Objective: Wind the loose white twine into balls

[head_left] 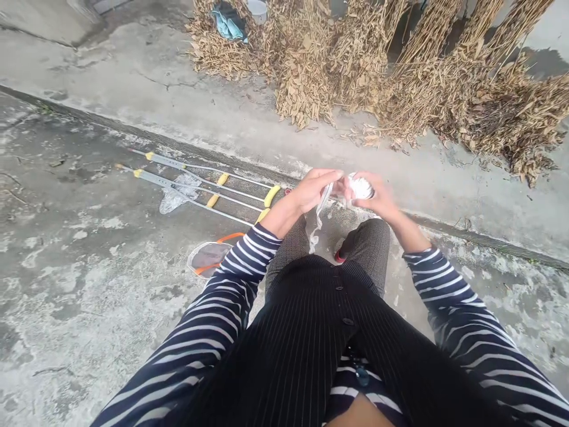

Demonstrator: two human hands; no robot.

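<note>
My right hand [376, 198] grips a white roll of gauze-like bandage [361, 188] from the side, with its fingers curled around it. A narrow white strip [320, 209] runs from the roll and hangs down past my left hand [313, 191], whose fingers pinch the strip close to the roll. Both hands are close together above my knees, in striped sleeves. The lower end of the strip drapes over my grey trouser leg [288, 246].
A pair of metal crutches [195, 185] with yellow grips lies on the concrete to my left, over a clear plastic bag [178, 196]. A round orange-rimmed object [208, 258] sits near my left knee. Dried plant stalks [382, 77] lie heaped beyond a raised concrete step.
</note>
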